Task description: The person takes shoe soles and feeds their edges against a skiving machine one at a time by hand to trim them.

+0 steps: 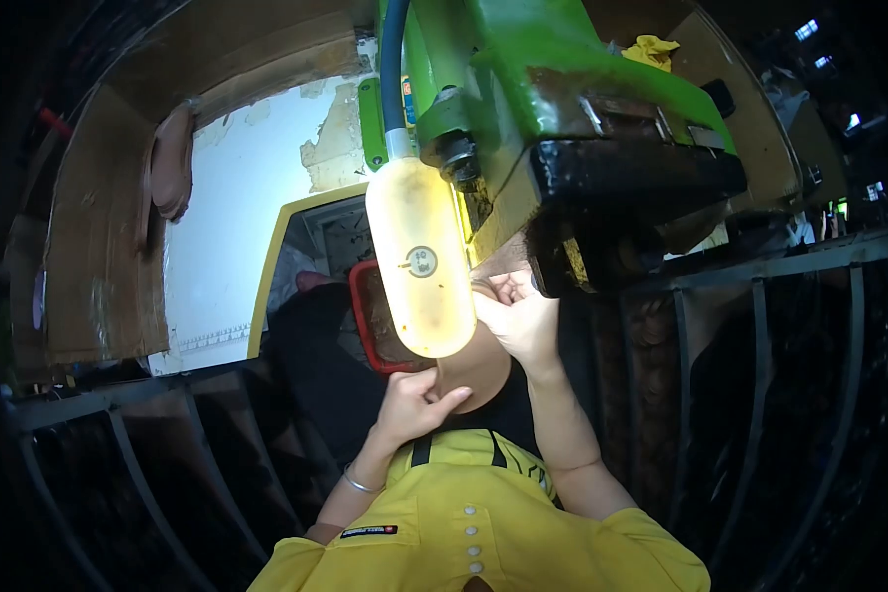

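Note:
Below the lit oval lamp (419, 197), a tan, curved, sheet-like piece (483, 370) hangs between my two hands. My left hand (409, 407) pinches its lower left edge between thumb and fingers. My right hand (525, 321) grips its upper right part, close beside the lower end of the green machine (562, 79). The lamp hides the upper left of the piece. A red bin (361, 316) shows just behind the lamp, to the left of the piece.
A white work surface (227, 217) with a yellow edge lies on the left, walled by cardboard (104, 227). Against that wall rests a brownish-pink elongated piece (173, 163). The machine's dark head overhangs at right. Metal bars (760, 345) run along both sides. A yellow cloth (651, 51) lies behind the machine.

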